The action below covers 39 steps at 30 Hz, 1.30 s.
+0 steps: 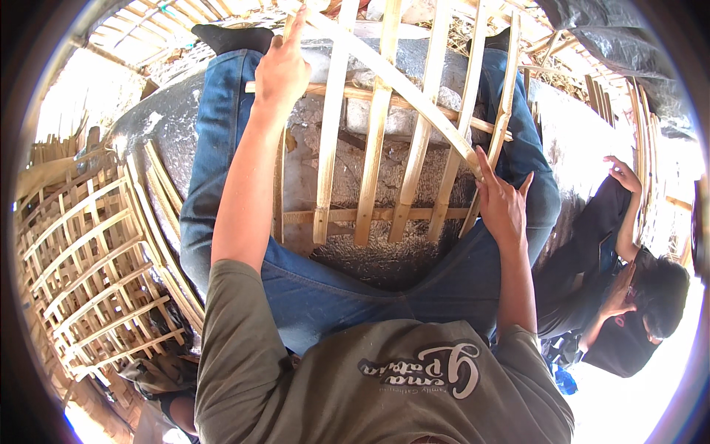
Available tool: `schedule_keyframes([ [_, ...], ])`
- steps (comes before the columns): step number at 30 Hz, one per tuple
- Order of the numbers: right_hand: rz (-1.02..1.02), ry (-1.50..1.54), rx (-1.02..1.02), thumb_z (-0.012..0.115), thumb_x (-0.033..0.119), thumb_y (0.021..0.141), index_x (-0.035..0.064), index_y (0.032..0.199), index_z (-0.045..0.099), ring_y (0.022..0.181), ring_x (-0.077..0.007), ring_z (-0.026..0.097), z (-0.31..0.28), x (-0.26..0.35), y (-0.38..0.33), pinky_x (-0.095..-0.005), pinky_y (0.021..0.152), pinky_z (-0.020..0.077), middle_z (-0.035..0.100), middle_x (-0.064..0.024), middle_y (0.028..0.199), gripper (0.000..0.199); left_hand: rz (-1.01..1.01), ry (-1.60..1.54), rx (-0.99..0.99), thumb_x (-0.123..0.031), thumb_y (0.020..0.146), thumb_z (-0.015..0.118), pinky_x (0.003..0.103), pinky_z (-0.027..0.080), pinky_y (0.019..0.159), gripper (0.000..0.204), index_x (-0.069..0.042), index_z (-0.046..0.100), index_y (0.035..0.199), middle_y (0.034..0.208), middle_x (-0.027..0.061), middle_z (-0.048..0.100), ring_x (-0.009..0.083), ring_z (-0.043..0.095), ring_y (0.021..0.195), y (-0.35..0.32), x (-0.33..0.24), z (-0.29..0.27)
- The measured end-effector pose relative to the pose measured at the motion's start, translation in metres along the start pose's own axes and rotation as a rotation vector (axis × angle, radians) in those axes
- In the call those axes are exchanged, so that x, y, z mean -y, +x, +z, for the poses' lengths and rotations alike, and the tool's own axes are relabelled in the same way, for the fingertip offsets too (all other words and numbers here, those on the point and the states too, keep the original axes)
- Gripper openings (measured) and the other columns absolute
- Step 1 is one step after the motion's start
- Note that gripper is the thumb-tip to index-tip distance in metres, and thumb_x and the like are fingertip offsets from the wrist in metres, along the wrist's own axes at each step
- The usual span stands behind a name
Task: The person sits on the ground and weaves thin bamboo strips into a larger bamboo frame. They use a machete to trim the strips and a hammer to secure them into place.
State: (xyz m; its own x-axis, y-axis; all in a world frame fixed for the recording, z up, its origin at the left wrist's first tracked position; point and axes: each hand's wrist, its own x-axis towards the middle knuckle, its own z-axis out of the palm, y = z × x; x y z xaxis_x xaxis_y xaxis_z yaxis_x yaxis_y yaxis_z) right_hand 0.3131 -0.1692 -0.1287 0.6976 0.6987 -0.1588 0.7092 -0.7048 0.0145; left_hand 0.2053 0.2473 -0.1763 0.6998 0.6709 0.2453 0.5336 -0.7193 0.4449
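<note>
On my lap, between my spread legs, lies a lattice of split bamboo slats (373,148). Several upright slats cross an upper crosspiece (403,102) and a lower crosspiece (340,215). A pale bamboo strip (416,98) lies diagonally over them, from far left to near right. My left hand (283,74) is at the lattice's far left corner, index finger stretched forward, the other fingers curled round the bamboo there. At the strip's near end is my right hand (504,207), its index finger along the bamboo and another finger raised; its thumb is hidden.
Finished-looking bamboo lattices (89,259) are stacked at the left. Loose bamboo strips (166,200) lean beside my left leg. Another person (621,296) in dark clothes sits close at the right. Dark plastic sheeting (614,37) hangs at the far right.
</note>
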Motion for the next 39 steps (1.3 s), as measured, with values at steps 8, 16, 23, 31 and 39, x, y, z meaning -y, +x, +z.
schedule_keyframes([
  [8,-0.001,0.018,0.022,0.062,0.016,0.099,0.0352,0.159,0.033,0.082,-0.0253,0.072,-0.0011,-0.0001,0.0004,-0.0761,0.116,0.0170,0.071,-0.0058,0.084,0.070,0.002,0.002,-0.028,0.001,0.086,0.056,0.055,0.055,0.087,0.089,-0.039,0.026,0.160,0.106,0.0215,0.063,0.0465,0.068,0.094,-0.0002,0.0006,0.0012],
  [16,0.027,0.025,0.054,0.063,0.015,0.098,0.0373,0.159,0.033,0.081,-0.0253,0.072,-0.0024,0.0006,0.0020,-0.0763,0.116,0.0172,0.072,-0.0055,0.084,0.071,-0.001,-0.037,-0.024,0.001,0.086,0.055,0.054,0.055,0.090,0.089,-0.040,0.026,0.159,0.110,0.0227,0.065,0.0469,0.068,0.097,-0.0020,-0.0048,-0.0036],
  [23,0.024,0.033,0.042,0.064,0.015,0.098,0.0383,0.159,0.033,0.083,-0.0251,0.073,-0.0009,-0.0010,0.0027,-0.0766,0.116,0.0182,0.073,-0.0058,0.086,0.072,-0.002,-0.027,-0.014,0.001,0.086,0.055,0.054,0.055,0.090,0.088,-0.038,0.026,0.160,0.109,0.0230,0.064,0.0468,0.068,0.097,-0.0010,-0.0038,-0.0036],
  [31,0.028,0.004,0.049,0.063,0.015,0.098,0.0383,0.159,0.032,0.082,-0.0249,0.073,0.0011,-0.0019,0.0025,-0.0761,0.116,0.0181,0.072,-0.0059,0.084,0.072,0.026,-0.038,-0.038,0.002,0.086,0.055,0.054,0.055,0.089,0.088,-0.038,0.028,0.159,0.107,0.0230,0.065,0.0471,0.068,0.096,-0.0001,0.0013,0.0001],
  [39,0.015,0.018,0.020,0.064,0.013,0.097,0.0375,0.159,0.033,0.079,-0.0249,0.073,0.0020,-0.0023,0.0011,-0.0761,0.116,0.0178,0.072,-0.0060,0.082,0.073,-0.008,-0.033,-0.012,0.001,0.087,0.055,0.056,0.055,0.086,0.088,-0.040,0.027,0.159,0.103,0.0233,0.066,0.0479,0.068,0.093,-0.0010,-0.0068,-0.0057],
])
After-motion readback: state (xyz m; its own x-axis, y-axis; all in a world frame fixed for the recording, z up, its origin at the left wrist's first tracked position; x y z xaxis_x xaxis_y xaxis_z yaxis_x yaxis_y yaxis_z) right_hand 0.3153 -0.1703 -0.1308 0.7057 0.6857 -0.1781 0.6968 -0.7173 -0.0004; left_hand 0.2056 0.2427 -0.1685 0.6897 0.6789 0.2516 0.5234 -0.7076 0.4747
